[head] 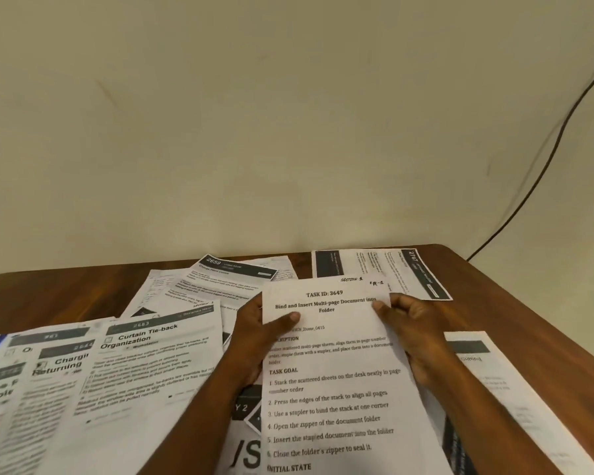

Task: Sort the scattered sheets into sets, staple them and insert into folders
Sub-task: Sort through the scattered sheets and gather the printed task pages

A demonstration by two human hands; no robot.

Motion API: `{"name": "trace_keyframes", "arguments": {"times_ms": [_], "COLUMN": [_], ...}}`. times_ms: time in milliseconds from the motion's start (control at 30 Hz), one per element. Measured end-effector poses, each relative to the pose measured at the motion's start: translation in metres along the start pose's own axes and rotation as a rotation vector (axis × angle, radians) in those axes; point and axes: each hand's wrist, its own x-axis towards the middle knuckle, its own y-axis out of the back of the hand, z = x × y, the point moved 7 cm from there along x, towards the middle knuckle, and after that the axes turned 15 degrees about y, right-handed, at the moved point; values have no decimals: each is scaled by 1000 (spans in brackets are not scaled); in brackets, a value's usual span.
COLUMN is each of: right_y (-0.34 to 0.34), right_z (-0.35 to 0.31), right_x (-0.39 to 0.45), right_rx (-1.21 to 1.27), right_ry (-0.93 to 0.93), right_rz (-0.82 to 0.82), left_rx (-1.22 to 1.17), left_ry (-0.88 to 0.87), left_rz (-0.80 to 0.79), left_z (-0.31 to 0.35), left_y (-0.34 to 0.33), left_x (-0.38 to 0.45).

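Head view: I see my left hand [254, 332] and right hand [414, 325] pinching the task sheet [333, 378] by its side edges, thumbs on top, near the table's [515, 303] front edge.

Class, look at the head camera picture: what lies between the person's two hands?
The head view shows the "TASK ID: 3649" sheet spanning the gap; the left hand and right hand each pinch one side edge, thumbs on top.
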Motion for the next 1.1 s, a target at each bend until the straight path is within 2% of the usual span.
{"name": "trace_keyframes", "arguments": {"times_ms": [100,467,767,1100], "right_y": [-7,-10,-4,6], "right_z": [7,9,13,12], "right_x": [-3,-11,-5,0], "right_rx": [25,66,99,23], "right_ry": [15,-24,30,-24], "right_rz": [-40,-125,2,42], "left_rx": [-55,-89,-89,-98], "left_ry": [64,67,84,70], "left_rz": [-8,15,-48,13], "left_z": [-3,-7,-7,-7], "left_y": [4,8,1,6], "left_x": [2,10,10,11]}}
